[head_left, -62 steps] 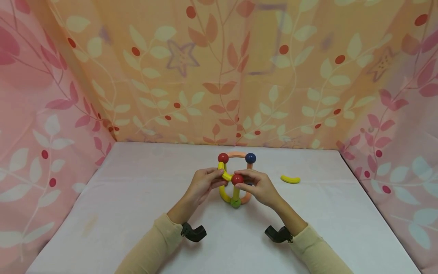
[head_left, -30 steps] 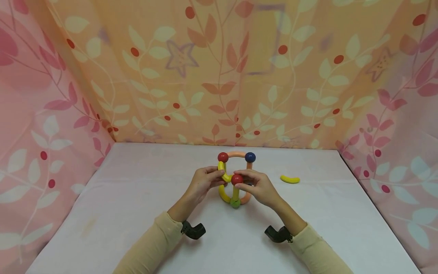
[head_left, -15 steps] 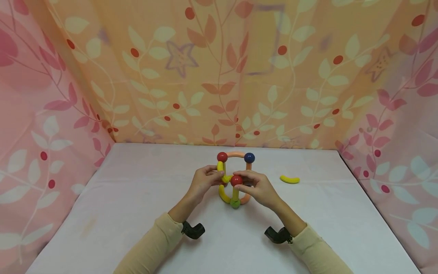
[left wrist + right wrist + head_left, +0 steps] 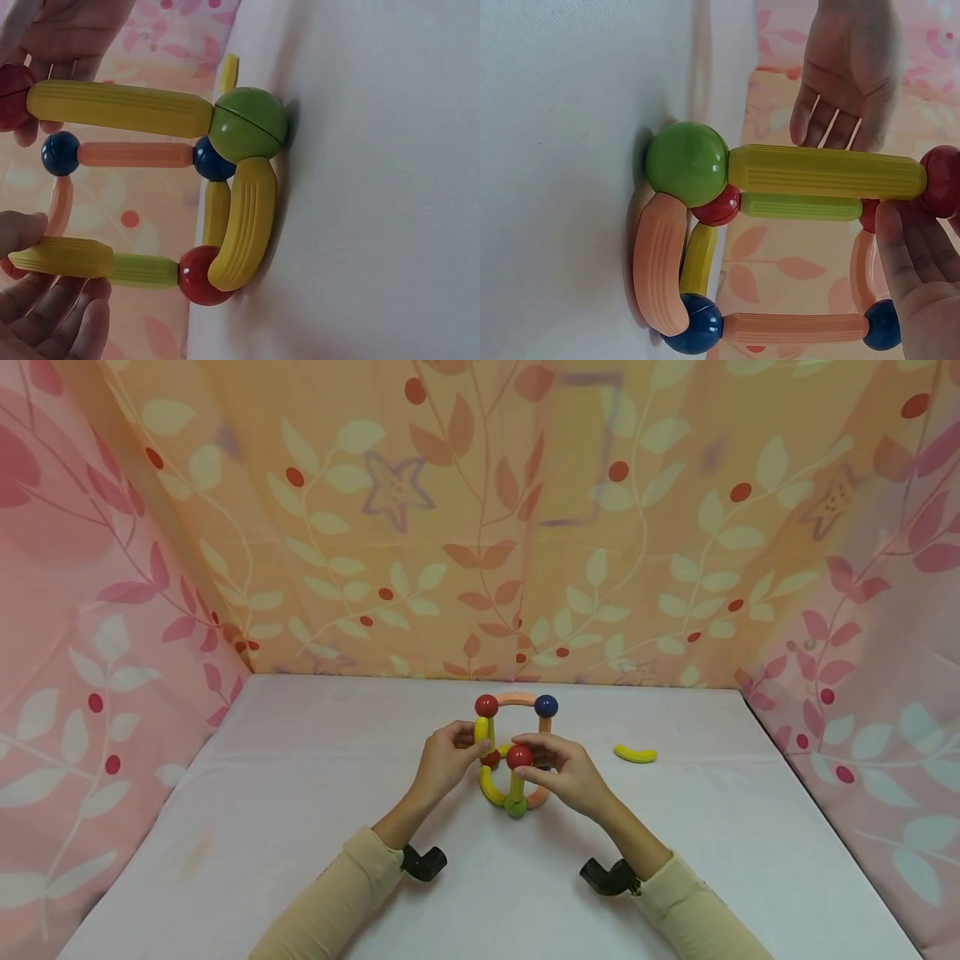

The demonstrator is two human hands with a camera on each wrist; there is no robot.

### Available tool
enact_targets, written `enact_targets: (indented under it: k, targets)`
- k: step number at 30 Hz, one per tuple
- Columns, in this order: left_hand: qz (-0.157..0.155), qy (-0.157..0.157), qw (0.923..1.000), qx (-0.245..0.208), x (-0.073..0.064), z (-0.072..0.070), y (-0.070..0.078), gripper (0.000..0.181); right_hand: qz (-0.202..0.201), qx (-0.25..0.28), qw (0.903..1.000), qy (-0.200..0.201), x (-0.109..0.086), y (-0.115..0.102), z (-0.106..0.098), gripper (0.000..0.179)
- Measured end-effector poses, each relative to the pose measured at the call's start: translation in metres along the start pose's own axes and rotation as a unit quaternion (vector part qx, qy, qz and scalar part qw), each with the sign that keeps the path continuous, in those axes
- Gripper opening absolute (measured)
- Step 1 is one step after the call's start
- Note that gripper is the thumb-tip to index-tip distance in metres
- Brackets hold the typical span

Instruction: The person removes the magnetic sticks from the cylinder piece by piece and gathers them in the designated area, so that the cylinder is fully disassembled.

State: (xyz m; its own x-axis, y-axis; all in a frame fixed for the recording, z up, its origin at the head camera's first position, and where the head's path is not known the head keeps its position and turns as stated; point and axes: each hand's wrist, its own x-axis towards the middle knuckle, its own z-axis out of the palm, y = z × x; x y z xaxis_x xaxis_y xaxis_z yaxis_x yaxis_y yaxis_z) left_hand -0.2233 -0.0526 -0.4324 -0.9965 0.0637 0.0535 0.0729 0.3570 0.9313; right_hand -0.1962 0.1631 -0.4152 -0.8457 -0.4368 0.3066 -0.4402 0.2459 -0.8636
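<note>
A frame of coloured balls and rods stands mid-table. My left hand (image 4: 447, 760) pinches a curved yellow rod (image 4: 481, 732) between thumb and fingers, just below the back-left red ball (image 4: 487, 706). In the left wrist view that yellow rod (image 4: 64, 256) overlaps a light green post (image 4: 146, 271). My right hand (image 4: 567, 768) holds the front red ball (image 4: 519, 757) between thumb and fingers. This ball tops a yellow post (image 4: 825, 172) that rises from a green ball (image 4: 687, 163). At the back right of the frame, an orange rod (image 4: 516, 699) meets a blue ball (image 4: 546, 706).
Another curved yellow rod (image 4: 635, 754) lies on the white table (image 4: 315, 827), right of the frame. A patterned curtain (image 4: 480, 527) hangs behind and along both sides. Each wrist carries a black camera mount (image 4: 609, 877).
The yellow rod in my left hand has turned from a slant toward the front red ball to nearly upright, and that hand has shifted slightly up. My right hand stays on the red ball.
</note>
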Motion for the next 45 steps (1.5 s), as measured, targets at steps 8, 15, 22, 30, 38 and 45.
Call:
enact_targets:
  k: [8,15,22,30,38,45]
  targets:
    - [0.004,0.002,0.9999,0.016,0.001,0.000,0.000,0.036,0.000,-0.003,1.0000,0.000,0.000,0.001,0.000,0.040]
    - [0.003,0.002,0.9998,0.017,0.000,0.000,-0.001,0.035,0.004,-0.002,1.0000,0.002,0.000,-0.001,0.000,0.040]
    - [0.003,0.006,0.9995,0.031,0.001,0.001,-0.004,0.035,0.009,0.000,1.0000,0.002,-0.001,-0.001,0.000,0.039]
    - [-0.051,-0.064,0.9929,0.087,-0.001,-0.005,-0.007,0.041,0.015,-0.001,0.9999,0.002,-0.001,-0.001,0.000,0.039]
    - [-0.063,-0.194,0.9674,0.150,-0.009,-0.007,-0.012,0.036,0.010,0.005,0.9999,-0.001,-0.001,-0.001,0.000,0.039]
    - [-0.007,-0.198,0.9753,0.099,-0.025,0.003,-0.005,0.041,0.004,0.002,1.0000,0.003,-0.001,0.000,-0.001,0.038]
